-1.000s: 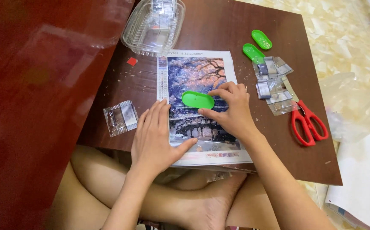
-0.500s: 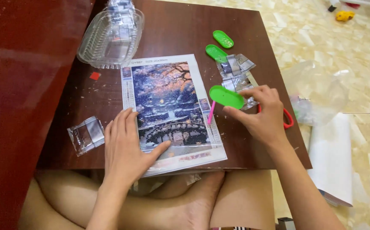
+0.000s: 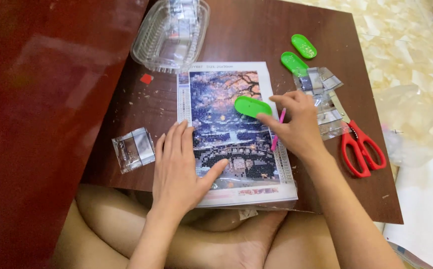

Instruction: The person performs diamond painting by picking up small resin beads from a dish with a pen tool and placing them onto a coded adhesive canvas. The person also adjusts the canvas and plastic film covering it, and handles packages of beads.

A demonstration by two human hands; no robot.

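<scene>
A diamond-painting canvas [image 3: 226, 99] with a dark night scene lies on the small brown table [image 3: 256, 35]. My left hand [image 3: 179, 167] rests flat on the canvas's lower left edge, fingers spread. My right hand [image 3: 298, 124] pinches a green oval tray [image 3: 252, 106] above the canvas's right side and also holds a pink pen [image 3: 278, 130] that points down from under the fingers.
A clear plastic box [image 3: 170, 35] stands at the table's back left. Two more green trays [image 3: 298, 54] and clear small bags [image 3: 321, 87] lie at the right, red scissors [image 3: 358, 147] near the right edge. Another small bag [image 3: 133, 148] lies left of the canvas.
My right hand carried the green tray off to the right beside the canvas, then brought it back over the canvas's right side. The pink pen now shows under the hand. My left hand stayed put.
</scene>
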